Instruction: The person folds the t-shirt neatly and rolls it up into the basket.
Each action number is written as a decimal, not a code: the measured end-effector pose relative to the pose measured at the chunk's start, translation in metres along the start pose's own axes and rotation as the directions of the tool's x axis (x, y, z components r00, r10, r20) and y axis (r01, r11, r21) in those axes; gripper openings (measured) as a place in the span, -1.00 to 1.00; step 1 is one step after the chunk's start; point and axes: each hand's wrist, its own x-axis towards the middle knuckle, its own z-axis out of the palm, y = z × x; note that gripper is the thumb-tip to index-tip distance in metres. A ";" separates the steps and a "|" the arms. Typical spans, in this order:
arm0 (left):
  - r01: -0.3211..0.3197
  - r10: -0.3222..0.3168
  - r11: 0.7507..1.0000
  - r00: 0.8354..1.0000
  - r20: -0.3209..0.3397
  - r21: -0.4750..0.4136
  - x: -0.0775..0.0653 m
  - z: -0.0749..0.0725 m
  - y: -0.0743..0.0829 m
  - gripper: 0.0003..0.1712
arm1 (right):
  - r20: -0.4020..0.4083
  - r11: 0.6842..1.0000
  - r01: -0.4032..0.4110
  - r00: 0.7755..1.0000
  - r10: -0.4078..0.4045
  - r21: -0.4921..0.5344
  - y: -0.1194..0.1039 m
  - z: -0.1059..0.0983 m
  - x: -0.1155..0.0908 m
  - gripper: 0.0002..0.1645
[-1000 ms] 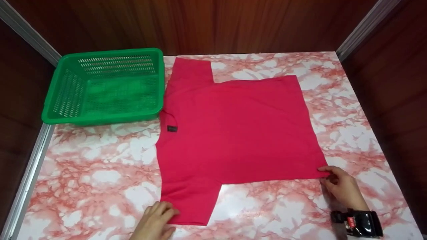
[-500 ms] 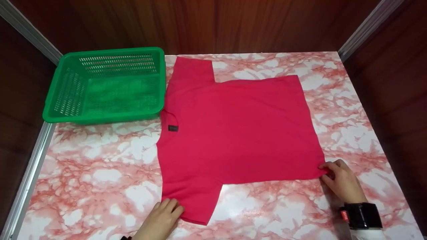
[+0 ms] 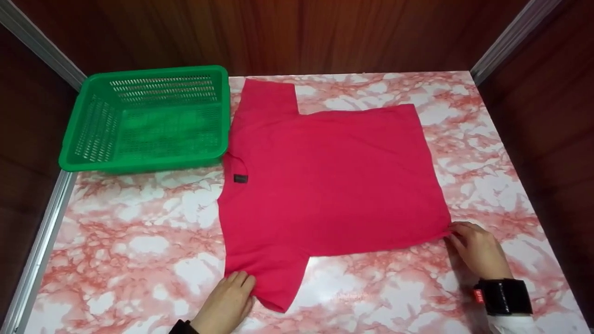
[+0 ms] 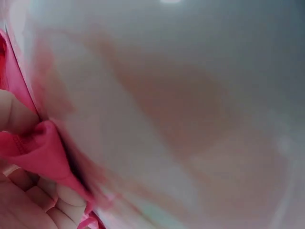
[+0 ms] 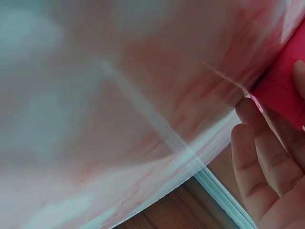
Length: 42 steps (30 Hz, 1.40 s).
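A red T-shirt (image 3: 343,181) lies spread on the table, its collar toward the left and its hem toward the right. My left hand (image 3: 228,297) pinches the edge of the near sleeve, and the sleeve's cuff lifts and puckers beside it. In the left wrist view the sleeve fabric (image 4: 40,155) is caught between thumb and fingers. At the near hem corner my right hand (image 3: 480,246) pinches the cloth, which is slightly raised there. The right wrist view has the hem (image 5: 281,90) between thumb and fingers, with the other fingers (image 5: 250,162) loosely extended.
A green plastic basket (image 3: 144,164) with slotted walls stands at the back left, close against the shirt's shoulder. The table (image 3: 134,260) has a pink and white marbled top. Dark wooden panels (image 3: 348,37) enclose its back and sides.
My left hand has moved slightly up and right, gathering the sleeve edge. The right hand has drawn the hem corner slightly upward, so the shirt's near side now curves up there.
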 end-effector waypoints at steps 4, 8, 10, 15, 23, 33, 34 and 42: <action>-0.011 0.014 0.998 0.999 -0.047 0.066 0.002 0.002 0.000 -0.86 | 0.002 1.000 -0.018 1.000 0.018 0.001 -0.001 -0.001 0.000 -0.79; -0.012 0.019 0.996 0.997 -0.068 0.094 0.003 0.001 0.001 -0.89 | 0.016 1.000 -0.031 0.999 0.031 -0.001 -0.001 -0.001 0.000 -0.79; -0.010 0.016 0.997 0.996 -0.084 0.079 0.005 0.000 0.000 -0.86 | 0.021 0.999 -0.037 0.999 0.037 -0.006 0.000 -0.001 0.001 -0.79; 0.000 0.000 1.000 0.997 -0.077 0.001 0.014 -0.004 -0.004 -0.75 | 0.034 0.999 -0.052 0.998 0.053 -0.003 0.000 -0.001 0.003 -0.79; -0.138 0.141 0.989 0.989 0.053 -0.057 0.025 -0.022 -0.005 -0.70 | 0.083 0.998 -0.048 0.995 0.046 0.027 0.002 -0.004 0.005 -0.81; -0.228 0.226 0.973 0.973 -0.051 -0.023 0.052 -0.063 -0.014 -0.71 | 0.040 0.997 -0.039 0.999 0.037 0.067 -0.001 -0.024 0.018 -0.89; -0.228 0.227 0.974 0.973 -0.050 -0.017 0.056 -0.068 -0.016 -0.71 | 0.024 0.998 -0.034 0.999 0.033 0.062 -0.002 -0.026 0.020 -0.90; -0.222 0.232 0.971 0.964 -0.127 0.086 0.099 -0.107 -0.032 -0.81 | -0.126 0.997 0.051 0.991 -0.044 0.050 -0.005 -0.039 0.052 -0.92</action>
